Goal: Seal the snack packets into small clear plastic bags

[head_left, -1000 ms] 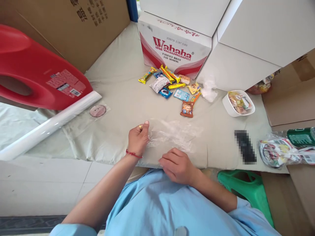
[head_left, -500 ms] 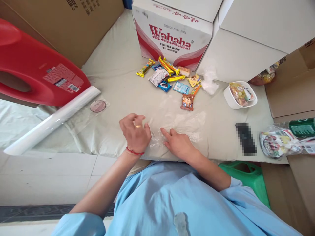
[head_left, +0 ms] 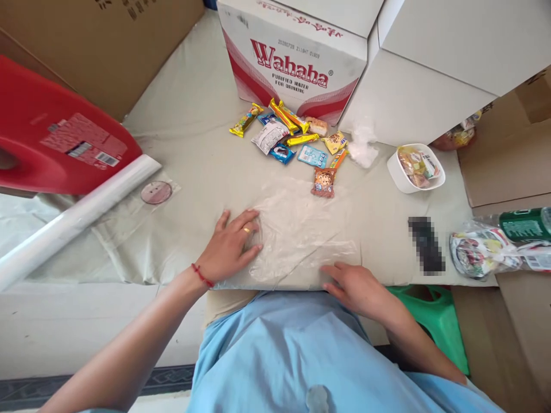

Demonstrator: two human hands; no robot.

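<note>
A clear plastic sheet or bag [head_left: 297,235], thin and wrinkled, lies flat on the cloth-covered table [head_left: 193,172] in front of me. My left hand [head_left: 232,244] is open, fingers spread, at the left edge of the plastic. A gold ring and a red cord bracelet are on that hand and wrist. At the near right corner of the plastic, my right hand [head_left: 355,284] is open with its fingers loosely stretched out. Beyond the plastic is a pile of wrapped snacks, with a brown snack packet [head_left: 323,182] nearest to it.
A Wahaba-style red and white carton [head_left: 293,69] stands behind the snacks. On the left are a red jug [head_left: 73,132], a white plastic roll [head_left: 81,221] and a round pinkish disc [head_left: 156,193]. At right: white tub [head_left: 408,180], blurred dark object [head_left: 427,245], green-labelled bottle [head_left: 525,223].
My hands have moved apart, the left one opening and coming down on the plastic's left side, the right one shifting right and nearer me. The plastic now lies more spread out.
</note>
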